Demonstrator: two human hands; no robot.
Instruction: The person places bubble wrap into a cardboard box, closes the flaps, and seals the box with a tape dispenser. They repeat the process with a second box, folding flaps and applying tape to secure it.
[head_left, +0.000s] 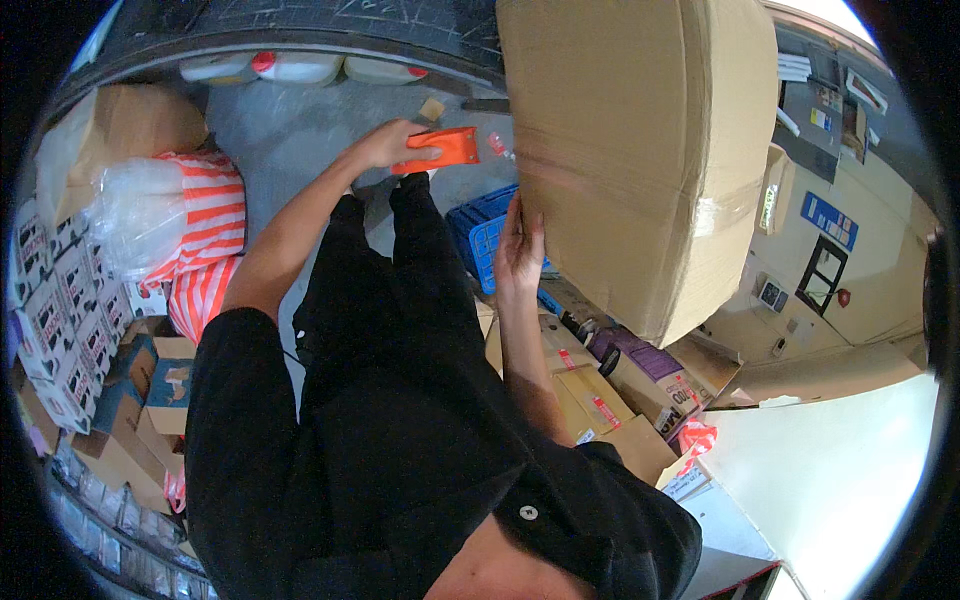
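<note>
My left hand (397, 146) is closed around an orange tool (450, 147), held out above the floor. Its exact kind cannot be told from here. A large taped cardboard box (615, 157) looms at the right, tilted, with its long side towards me. My right hand (520, 251) grips the near lower edge of this box, the fingers partly hidden against it. What bears the rest of the box's weight is out of sight.
A blue plastic crate (484, 232) stands below the box. Closed cartons (592, 390) lie at my right. Red-striped bags (214, 202) and stacked printed boxes (75, 300) crowd the left. Plastic jugs (300, 67) line the far side of the grey floor (270, 120).
</note>
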